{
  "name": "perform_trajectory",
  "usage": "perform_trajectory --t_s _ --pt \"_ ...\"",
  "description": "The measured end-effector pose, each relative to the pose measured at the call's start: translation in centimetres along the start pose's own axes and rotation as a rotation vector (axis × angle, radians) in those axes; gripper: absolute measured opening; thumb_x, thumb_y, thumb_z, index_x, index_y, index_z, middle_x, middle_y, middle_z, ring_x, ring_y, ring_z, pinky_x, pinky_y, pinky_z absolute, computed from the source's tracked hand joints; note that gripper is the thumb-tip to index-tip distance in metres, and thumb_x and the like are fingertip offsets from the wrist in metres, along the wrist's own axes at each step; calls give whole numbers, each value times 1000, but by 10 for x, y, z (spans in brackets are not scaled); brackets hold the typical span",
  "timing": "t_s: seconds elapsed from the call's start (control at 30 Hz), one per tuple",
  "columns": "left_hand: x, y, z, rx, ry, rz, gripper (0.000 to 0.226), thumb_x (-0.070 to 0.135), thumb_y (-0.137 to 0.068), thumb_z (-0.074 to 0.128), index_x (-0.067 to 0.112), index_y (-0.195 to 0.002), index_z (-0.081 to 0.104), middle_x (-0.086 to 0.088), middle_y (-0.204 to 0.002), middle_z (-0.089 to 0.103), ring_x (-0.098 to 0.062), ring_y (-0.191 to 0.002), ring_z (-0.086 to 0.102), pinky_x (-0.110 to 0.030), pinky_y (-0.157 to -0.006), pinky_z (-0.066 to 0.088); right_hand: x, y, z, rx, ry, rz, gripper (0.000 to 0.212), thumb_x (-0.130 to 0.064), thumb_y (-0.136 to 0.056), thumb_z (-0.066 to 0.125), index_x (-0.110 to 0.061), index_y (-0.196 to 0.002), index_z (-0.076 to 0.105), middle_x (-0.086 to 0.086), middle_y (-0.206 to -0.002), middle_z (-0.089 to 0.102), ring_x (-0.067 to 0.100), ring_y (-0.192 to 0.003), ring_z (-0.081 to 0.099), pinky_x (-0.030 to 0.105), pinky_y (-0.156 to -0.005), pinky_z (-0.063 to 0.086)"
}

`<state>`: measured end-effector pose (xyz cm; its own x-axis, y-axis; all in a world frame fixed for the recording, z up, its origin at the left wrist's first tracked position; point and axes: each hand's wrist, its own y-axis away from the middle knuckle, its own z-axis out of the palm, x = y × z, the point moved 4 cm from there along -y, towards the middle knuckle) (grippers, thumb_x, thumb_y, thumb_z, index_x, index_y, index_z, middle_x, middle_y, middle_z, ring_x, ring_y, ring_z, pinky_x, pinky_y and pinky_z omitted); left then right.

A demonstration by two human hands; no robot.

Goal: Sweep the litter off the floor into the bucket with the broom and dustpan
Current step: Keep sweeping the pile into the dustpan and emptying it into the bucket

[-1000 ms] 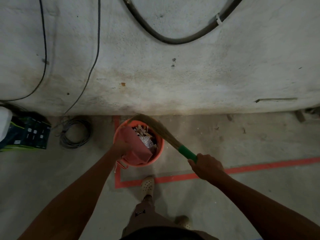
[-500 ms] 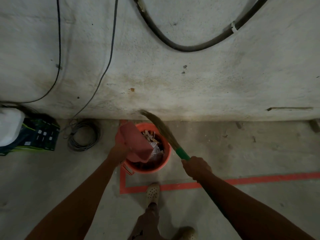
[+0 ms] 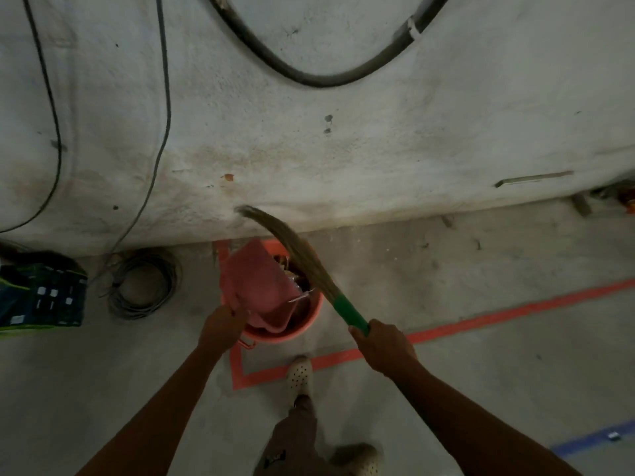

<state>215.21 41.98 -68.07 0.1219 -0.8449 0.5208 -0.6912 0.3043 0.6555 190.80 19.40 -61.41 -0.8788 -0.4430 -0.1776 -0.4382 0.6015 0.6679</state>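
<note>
An orange bucket (image 3: 307, 326) stands on the concrete floor by the wall, inside a corner of orange tape. My left hand (image 3: 221, 326) grips the handle of a pink dustpan (image 3: 256, 286), which is tipped steeply over the bucket's left half. Paper and plastic litter (image 3: 296, 280) shows inside the bucket beside the pan. My right hand (image 3: 383, 347) is closed on the green grip of a straw broom (image 3: 302, 261). Its bristles arch up and left over the bucket's right side, the tip reaching the base of the wall.
A coil of grey cable (image 3: 142, 286) and a dark green box (image 3: 41, 293) lie left of the bucket. Cables and a thick black hose (image 3: 309, 77) hang on the wall. Orange tape (image 3: 515, 310) runs right along the floor. My feet (image 3: 299, 372) stand just behind the bucket.
The dustpan has tilted up steeper over the bucket. The broom has swung from lying across the bucket to arching higher over its right side, with my right hand following.
</note>
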Motion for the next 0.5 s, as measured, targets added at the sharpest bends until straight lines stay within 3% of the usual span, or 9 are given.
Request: perform_trajectory --t_s 0.13,0.27,0.4,0.5 --pt "-3 15 17 6 -37 51 43 40 -99 57 18 -64 46 -26 -76 61 -42 -80 65 -41 -67 44 27 25 11 54 -95 48 47 -67 -98 41 -22 -99 55 -2 -82 60 14 -72 62 31 -65 54" --pt "-9 33 41 -15 -52 96 58 69 -91 46 15 -82 65 -9 -75 71 -32 -75 70 -41 -73 55 53 57 23 105 -157 41 46 -67 -98 39 -23 -99 53 -3 -82 59 14 -71 60 31 -64 52" --pt "19 80 60 -50 -19 255 32 46 -100 56 18 -87 66 -11 -85 71 -36 -85 69 -44 -79 52 81 98 39 169 -216 70 47 -67 -98 36 -24 -106 54 2 -89 64 18 -75 63 32 -63 50" --pt "32 101 78 -94 -50 385 41 50 -96 58 17 -118 70 -5 -115 72 -29 -107 65 -45 -93 50 104 134 53 237 -307 104 39 -67 -98 37 -29 -98 48 -2 -81 60 16 -68 59 31 -56 43"
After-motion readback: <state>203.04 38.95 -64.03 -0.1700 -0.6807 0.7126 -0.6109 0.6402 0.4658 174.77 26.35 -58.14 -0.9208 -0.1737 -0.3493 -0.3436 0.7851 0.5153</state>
